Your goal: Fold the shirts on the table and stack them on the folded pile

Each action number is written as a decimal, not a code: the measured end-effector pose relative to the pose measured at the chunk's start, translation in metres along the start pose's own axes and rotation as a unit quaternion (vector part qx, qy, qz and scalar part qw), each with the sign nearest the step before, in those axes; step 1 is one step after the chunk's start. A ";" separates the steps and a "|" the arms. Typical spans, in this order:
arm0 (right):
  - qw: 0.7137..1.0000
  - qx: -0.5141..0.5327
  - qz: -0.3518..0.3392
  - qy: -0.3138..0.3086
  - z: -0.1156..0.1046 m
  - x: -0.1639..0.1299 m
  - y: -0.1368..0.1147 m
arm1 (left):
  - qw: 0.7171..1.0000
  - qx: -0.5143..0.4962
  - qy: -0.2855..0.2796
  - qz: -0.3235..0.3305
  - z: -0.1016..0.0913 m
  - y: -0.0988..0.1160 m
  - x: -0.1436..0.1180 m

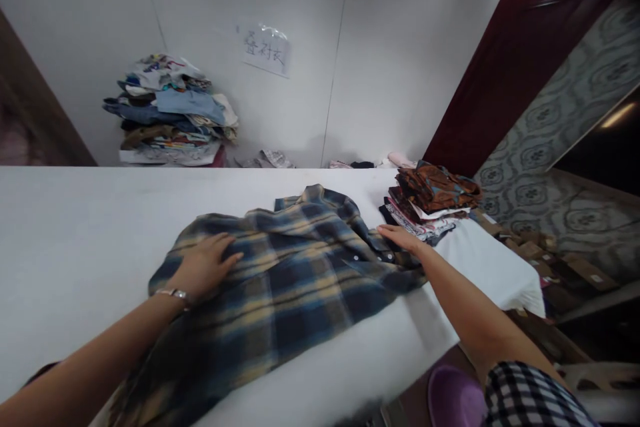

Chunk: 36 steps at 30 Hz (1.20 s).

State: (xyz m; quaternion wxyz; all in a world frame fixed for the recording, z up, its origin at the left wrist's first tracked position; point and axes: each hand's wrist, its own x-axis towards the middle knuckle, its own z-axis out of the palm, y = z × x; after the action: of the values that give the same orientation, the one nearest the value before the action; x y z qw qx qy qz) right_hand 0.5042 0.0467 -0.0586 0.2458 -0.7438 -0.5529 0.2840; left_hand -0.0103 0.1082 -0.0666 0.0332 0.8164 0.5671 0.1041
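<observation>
A blue and yellow plaid shirt [290, 273] lies spread on the white table [75, 240], its lower part hanging over the near edge. My left hand [203, 267] rests flat on the shirt's left side, fingers apart; a thin bracelet circles that wrist. My right hand [397, 237] lies palm down on the shirt's right edge near the collar, fingers stretched out. Neither hand grips the cloth.
A stack of folded patterned shirts [430, 203] sits on the table's right end, just past my right hand. A tall heap of clothes [170, 113] stands behind the table against the white wall with a paper sign [267, 50]. Cardboard boxes [555, 260] lie on the floor at right.
</observation>
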 end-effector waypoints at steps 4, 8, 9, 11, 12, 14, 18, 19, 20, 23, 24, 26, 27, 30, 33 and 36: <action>0.995 -0.079 0.026 0.060 -0.002 -0.001 0.006 | 0.998 -0.003 -0.046 0.042 0.017 0.039 -0.040; 0.986 -0.084 0.047 0.139 -0.012 0.000 0.020 | 0.997 0.012 -0.059 0.040 0.025 0.050 -0.060; 0.984 -0.082 0.052 0.151 -0.015 -0.002 0.026 | 0.997 0.010 -0.058 0.040 0.026 0.049 -0.061; 0.983 -0.071 0.055 0.158 -0.018 -0.011 0.039 | 0.998 0.003 -0.054 0.032 0.027 0.045 -0.061; 0.984 -0.063 0.052 0.157 -0.019 -0.017 0.045 | 0.998 0.001 -0.049 0.029 0.027 0.043 -0.061; 0.986 -0.043 0.042 0.154 -0.021 -0.028 0.056 | 0.999 0.008 -0.028 0.029 0.026 0.039 -0.063; 0.990 -0.036 0.035 0.133 -0.025 -0.042 0.071 | 0.998 0.035 0.017 0.047 0.021 0.041 -0.084; 0.990 -0.044 0.038 0.130 -0.027 -0.043 0.073 | 0.997 0.036 0.023 0.064 0.019 0.044 -0.093; 0.989 -0.055 0.041 0.133 -0.028 -0.042 0.074 | 0.995 0.034 0.023 0.087 0.017 0.048 -0.101; 0.979 -0.089 0.050 0.176 -0.035 -0.038 0.074 | 0.988 0.014 -0.012 0.155 0.014 0.061 -0.125; 0.974 -0.100 0.056 0.194 -0.037 -0.036 0.074 | 0.986 0.007 -0.029 0.165 0.014 0.065 -0.131; 0.967 -0.121 0.071 0.211 -0.040 -0.035 0.076 | 0.984 -0.005 -0.054 0.168 0.015 0.068 -0.139; 0.966 -0.131 0.078 0.209 -0.042 -0.035 0.077 | 0.984 -0.010 -0.059 0.167 0.015 0.068 -0.142; 0.965 -0.155 0.090 0.192 -0.043 -0.041 0.080 | 0.983 -0.015 -0.058 0.172 0.014 0.065 -0.149; 0.957 -0.176 0.066 0.219 -0.038 -0.055 0.072 | 0.983 -0.008 -0.044 0.177 0.008 0.059 -0.159; 0.948 -0.170 -0.104 0.248 -0.016 -0.080 0.051 | 0.985 -0.016 -0.029 0.170 0.003 0.055 -0.172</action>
State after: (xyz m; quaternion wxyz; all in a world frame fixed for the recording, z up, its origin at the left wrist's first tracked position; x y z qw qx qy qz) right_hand 0.5316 -0.0443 -0.0700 0.2728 -0.7601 -0.5888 -0.0344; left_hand -0.0163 -0.0715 -0.0827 0.0446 0.9027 0.4175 0.0941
